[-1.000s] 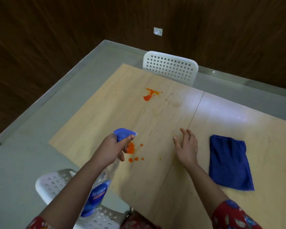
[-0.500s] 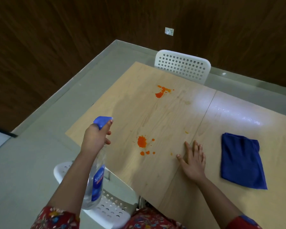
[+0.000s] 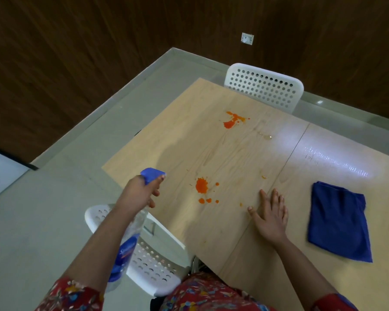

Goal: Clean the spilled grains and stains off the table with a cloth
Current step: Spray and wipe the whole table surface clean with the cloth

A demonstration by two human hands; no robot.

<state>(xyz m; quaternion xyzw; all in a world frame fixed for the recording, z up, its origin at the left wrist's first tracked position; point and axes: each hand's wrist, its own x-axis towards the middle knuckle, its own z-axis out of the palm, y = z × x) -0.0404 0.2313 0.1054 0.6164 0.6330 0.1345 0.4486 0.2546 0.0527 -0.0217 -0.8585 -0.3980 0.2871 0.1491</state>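
Compared with a second ago, the left hand [image 3: 139, 194] is holding the spray bottle [image 3: 128, 245] further left, clear of the near orange stain [image 3: 201, 186] and over the left edge of the counter [image 3: 211, 153]. Its grip is wrapping the bottle neck, with one finger up against the blue head. The right hand [image 3: 271, 216] is still resting flat, fingers straight, just right of the stain, the blue cloth [image 3: 339, 221] is lying untouched to its right, and the bottle's fill level cannot be told.

Short red left sleeve [image 3: 72, 297] and right sleeve [image 3: 332, 303] — blue and yellow flower print — ending well back from left grip [image 3: 142, 191] and right grip [image 3: 271, 218].
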